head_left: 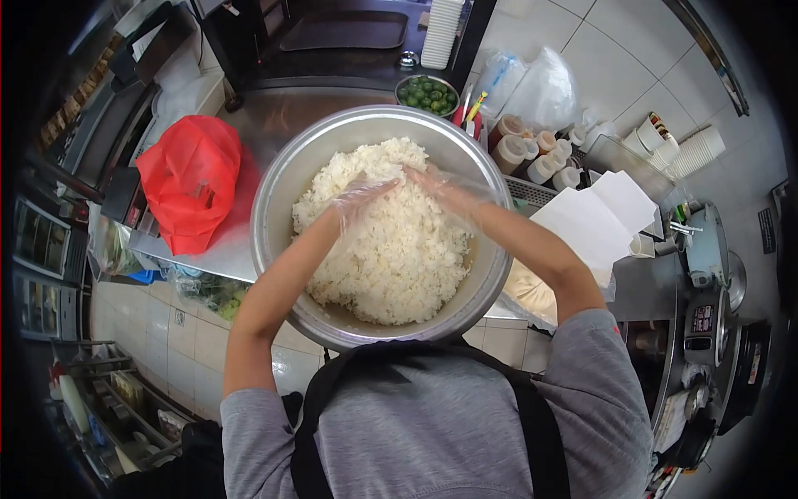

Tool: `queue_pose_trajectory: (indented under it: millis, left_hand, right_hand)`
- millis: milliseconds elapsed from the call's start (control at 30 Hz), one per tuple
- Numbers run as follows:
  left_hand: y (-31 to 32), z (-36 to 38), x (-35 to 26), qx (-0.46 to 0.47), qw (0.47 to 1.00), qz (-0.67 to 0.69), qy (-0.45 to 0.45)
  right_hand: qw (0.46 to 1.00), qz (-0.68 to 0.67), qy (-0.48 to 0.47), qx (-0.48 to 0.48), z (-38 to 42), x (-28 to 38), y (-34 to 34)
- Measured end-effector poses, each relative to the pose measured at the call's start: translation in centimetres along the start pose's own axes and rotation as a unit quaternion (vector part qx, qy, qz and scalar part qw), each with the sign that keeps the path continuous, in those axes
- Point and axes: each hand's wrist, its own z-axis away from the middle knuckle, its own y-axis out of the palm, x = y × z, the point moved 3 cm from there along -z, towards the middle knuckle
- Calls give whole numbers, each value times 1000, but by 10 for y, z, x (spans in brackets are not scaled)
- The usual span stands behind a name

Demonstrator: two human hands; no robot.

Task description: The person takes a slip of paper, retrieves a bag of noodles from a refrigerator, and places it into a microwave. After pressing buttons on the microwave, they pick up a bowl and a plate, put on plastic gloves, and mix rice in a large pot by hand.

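Note:
A large round metal pot [274, 158] holds a big mound of cooked white rice [391, 266]. Both my hands are in the pot, each in a clear plastic glove. My left hand [366, 196] lies on the upper part of the mound, its fingers stretched toward the middle. From the right side my right hand [445, 190] reaches in, fingers extended and touching the rice, with the tips close to those of my left hand. Some fingertips are partly hidden by rice and crinkled plastic.
Left of the pot sits a red plastic bag [191, 179]. Behind it stands a bowl of green citrus fruits [427, 95]. Sauce bottles [532, 154], white paper sheets [594, 216] and stacked cups [698, 150] are on the right. A dark tray [345, 31] lies at the back.

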Motion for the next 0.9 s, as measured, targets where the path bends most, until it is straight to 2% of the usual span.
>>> queue_pose_trajectory:
  millis: [67, 133, 233, 300, 333, 433, 533, 600, 633, 733, 767, 833, 867, 900]
  left_hand:
    - [7, 5, -14, 42, 999, 24, -8]
    - [17, 23, -30, 43, 995, 82, -47]
    - [16, 40, -39, -44, 991, 104, -74]
    - [3, 26, -9, -78, 993, 66, -56]
    - [1, 31, -13, -96, 993, 47, -45]
    - [-2, 53, -30, -81, 986, 139, -43]
    - [-8, 48, -25, -194, 979, 66, -22]
    - [-3, 54, -28, -212, 968, 133, 6]
    - [-1, 57, -30, -221, 961, 167, 21]
    - [-4, 53, -28, -156, 956, 180, 173]
    - [-4, 55, -30, -178, 962, 171, 115]
    - [-3, 62, -39, -221, 963, 154, -3]
    - [-3, 58, -32, -233, 958, 165, 6]
    - [-3, 51, -18, -246, 953, 177, 16]
  right_hand:
    - [995, -88, 50, -26, 3, 9, 17]
    - [983, -162, 81, -24, 6, 21, 23]
    - [956, -283, 78, 12, 7, 19, 23]
    - [918, -394, 44, 26, -5, -5, 12]
    - [935, -351, 47, 16, -3, -3, 11]
    - [976, -207, 63, -24, 3, 0, 12]
    - [991, -89, 75, -61, 3, 6, 21]
    - [993, -87, 49, -63, 7, 20, 32]
    - [993, -109, 40, -21, 1, 17, 37]
    - [985, -152, 11, 82, -8, 19, 54]
    - [984, -148, -1, 102, -1, 25, 59]
    - [928, -324, 32, 181, 2, 29, 67]
    - [836, -492, 76, 233, -1, 23, 71]
    - [709, -640, 118, 274, -5, 16, 74]
